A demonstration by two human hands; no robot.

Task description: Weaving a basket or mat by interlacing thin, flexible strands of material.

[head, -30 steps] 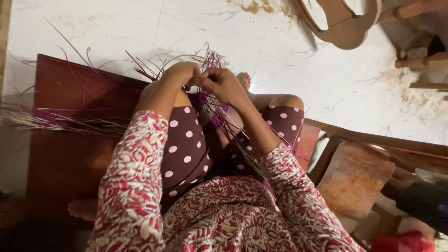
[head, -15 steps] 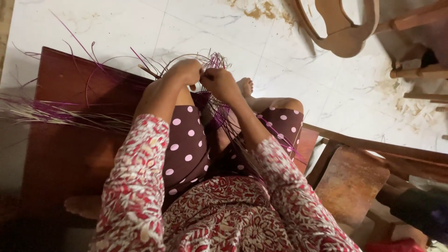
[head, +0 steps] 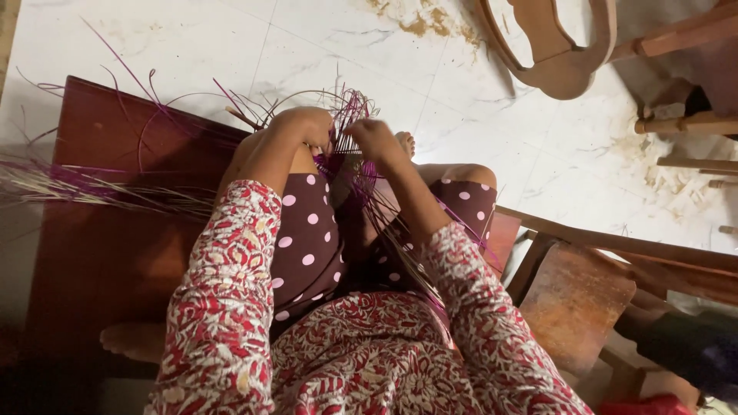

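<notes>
Both hands are up at the knees, working a small purple weave [head: 347, 146] of thin strips, which sits between them just above the lap. The left hand [head: 304, 129] is curled over the near edge of the weave, knuckles up, fingers closed on the strips to pin them. The right hand [head: 374, 138] is closed in a pinch on a strand at the far edge, thumb and fingertips tight together. The two hands are close, almost touching, with the weave bridging the gap. To do this step well, my read is that the left hand should hold the woven part flat and firm while the right draws its strand snug, not so hard that the thin strip kinks or snaps, and keeps the loose ends [head: 231, 107] fanning off clear of the crossing. Both forearms run forward from patterned red sleeves [head: 223, 284], elbows tucked by the body, wrists bent down toward the work. The left forearm rests along the dotted trousers [head: 307, 246]; the right angles in from the side over long strips [head: 407, 253] trailing down the lap. A bundle of pale and purple strips [head: 84, 188] lies well off to the left across a dark red board [head: 100, 253], on the white tiled floor [head: 461, 100].
</notes>
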